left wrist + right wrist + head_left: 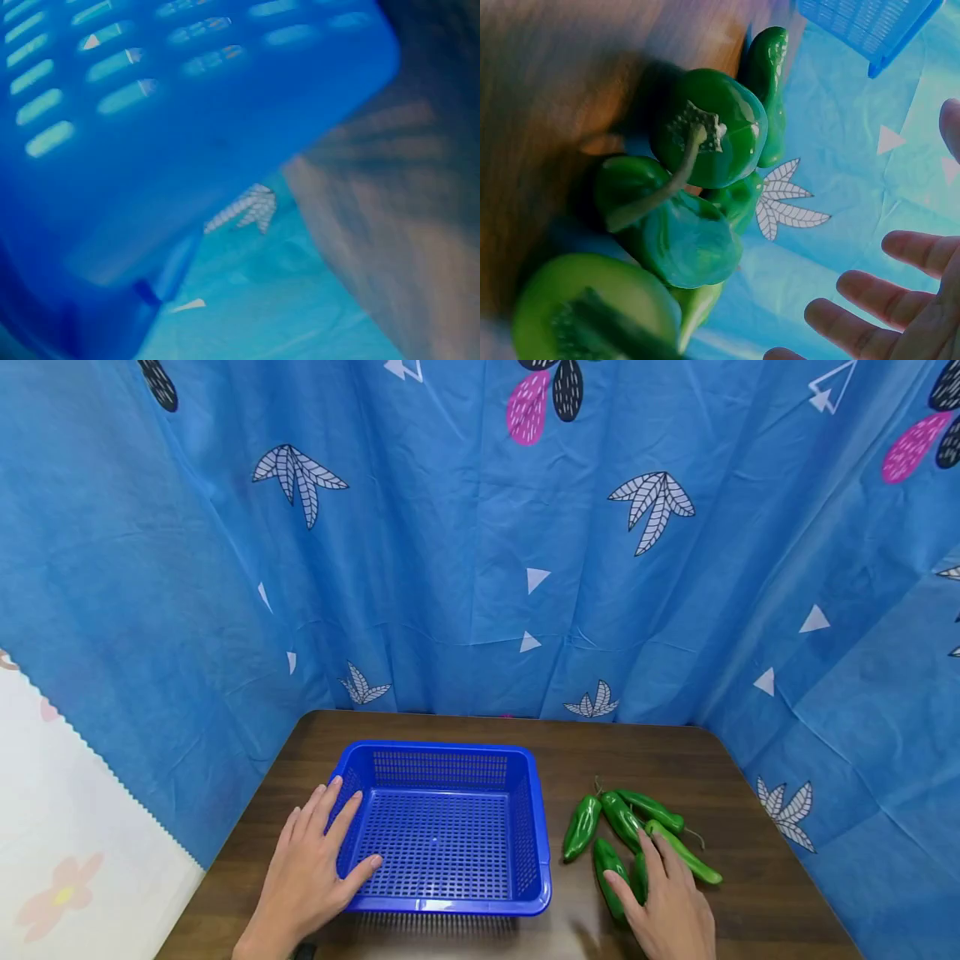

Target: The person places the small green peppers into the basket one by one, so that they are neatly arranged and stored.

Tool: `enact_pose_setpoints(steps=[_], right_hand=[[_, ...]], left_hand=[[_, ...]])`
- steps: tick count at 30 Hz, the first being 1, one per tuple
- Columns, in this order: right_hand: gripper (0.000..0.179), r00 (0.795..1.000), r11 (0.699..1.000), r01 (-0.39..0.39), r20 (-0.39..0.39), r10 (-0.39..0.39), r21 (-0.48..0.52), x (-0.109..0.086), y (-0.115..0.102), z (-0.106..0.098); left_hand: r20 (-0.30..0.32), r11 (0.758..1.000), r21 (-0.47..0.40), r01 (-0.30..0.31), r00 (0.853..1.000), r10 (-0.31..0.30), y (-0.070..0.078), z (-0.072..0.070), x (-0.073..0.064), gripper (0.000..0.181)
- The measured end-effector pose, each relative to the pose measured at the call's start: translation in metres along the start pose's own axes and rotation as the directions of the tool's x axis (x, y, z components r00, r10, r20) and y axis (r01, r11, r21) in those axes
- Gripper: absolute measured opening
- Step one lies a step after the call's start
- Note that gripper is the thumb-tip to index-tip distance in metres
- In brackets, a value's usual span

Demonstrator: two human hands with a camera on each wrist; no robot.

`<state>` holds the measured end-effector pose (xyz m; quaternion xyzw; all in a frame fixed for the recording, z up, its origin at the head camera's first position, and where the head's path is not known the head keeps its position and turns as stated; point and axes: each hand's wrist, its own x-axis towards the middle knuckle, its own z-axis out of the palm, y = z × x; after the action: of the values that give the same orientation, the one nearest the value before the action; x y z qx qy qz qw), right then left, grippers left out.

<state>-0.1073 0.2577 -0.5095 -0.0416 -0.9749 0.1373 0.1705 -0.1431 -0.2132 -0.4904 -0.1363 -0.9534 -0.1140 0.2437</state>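
Note:
A blue plastic basket (pixel 435 843) with a mesh floor stands on the table, with nothing inside. My left hand (pixel 307 864) lies over its left rim, fingers spread and thumb reaching across the near left corner. The left wrist view has the basket's slotted wall (pixel 150 172) close up, and the hand is out of that view. Several green peppers (pixel 581 828) lie in a loose pile right of the basket. Above the near side of the pile, my right hand (pixel 667 906) holds nothing; its fingers (pixel 862 330) are spread, apart from the peppers (pixel 712 127) in the right wrist view.
The brown wooden table (pixel 750 827) carries the basket and the peppers. A blue patterned curtain (pixel 480 568) hangs behind the table and along its sides. White floral cloth (pixel 67 827) shows at the left.

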Motion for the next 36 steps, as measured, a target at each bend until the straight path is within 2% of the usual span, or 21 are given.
enact_pose_setpoints(steps=[5, 10, 16, 25, 29, 36], right_hand=[[0.078, 0.994, 0.995, -0.093, 0.061, 0.090, 0.036, -0.007, 0.005, -0.002], [0.073, 0.987, 0.983, -0.157, 0.038, 0.154, 0.099, -0.011, 0.013, -0.003], [0.074, 0.974, 0.968, -0.225, 0.043, 0.221, 0.109, -0.016, 0.025, -0.006], [0.062, 0.949, 0.943, -0.297, -0.064, 0.310, 0.153, -0.032, 0.043, 0.004], [0.062, 0.931, 0.930, -0.340, -0.085, 0.354, 0.141, -0.037, 0.052, 0.008], [0.068, 0.899, 0.891, -0.431, -0.010, 0.437, 0.141, -0.045, 0.064, 0.009]], left_hand=[[-0.008, 0.996, -0.081, 0.046, 0.999, -0.047, -0.006, 0.005, -0.010, 0.084], [0.008, 0.987, -0.132, 0.096, 0.995, -0.096, -0.008, 0.009, -0.020, 0.080], [0.030, 0.975, -0.174, 0.141, 0.990, -0.138, -0.008, 0.012, -0.027, 0.080], [0.030, 0.949, -0.222, 0.224, 0.974, -0.223, -0.013, 0.013, -0.037, 0.079], [0.015, 0.947, -0.226, 0.229, 0.973, -0.231, -0.014, 0.015, -0.038, 0.079], [0.003, 0.953, -0.212, 0.214, 0.976, -0.219, -0.013, 0.018, -0.037, 0.078]])
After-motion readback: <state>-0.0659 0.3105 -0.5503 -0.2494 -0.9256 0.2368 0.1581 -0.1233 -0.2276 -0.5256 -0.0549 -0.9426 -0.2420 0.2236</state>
